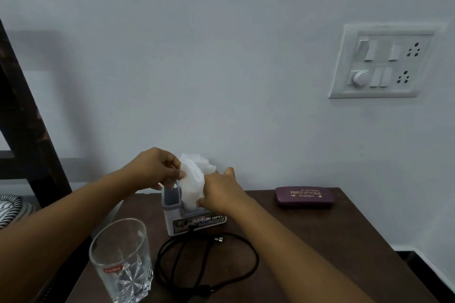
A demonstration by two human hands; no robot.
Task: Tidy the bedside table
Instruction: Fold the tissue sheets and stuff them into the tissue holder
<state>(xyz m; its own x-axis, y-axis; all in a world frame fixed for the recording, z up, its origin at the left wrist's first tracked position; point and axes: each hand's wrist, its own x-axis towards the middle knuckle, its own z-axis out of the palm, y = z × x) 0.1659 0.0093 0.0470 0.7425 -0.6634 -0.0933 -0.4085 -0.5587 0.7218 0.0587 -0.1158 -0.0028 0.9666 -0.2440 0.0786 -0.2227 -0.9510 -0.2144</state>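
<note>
A white tissue (194, 179) stands upright in the right compartment of a grey and white desk organiser (197, 222) at the back of the dark wooden bedside table (320, 241). My left hand (155, 167) pinches the tissue's upper left edge. My right hand (221, 192) grips its lower right side against the organiser. The organiser's left compartment looks empty.
A clear drinking glass (123, 261) stands at the table's front left. A black cable (206, 265) lies looped in front of the organiser. A maroon spectacle case (304, 196) lies at the back right. A switchboard (384, 61) is on the wall. A dark bed frame (27, 118) stands left.
</note>
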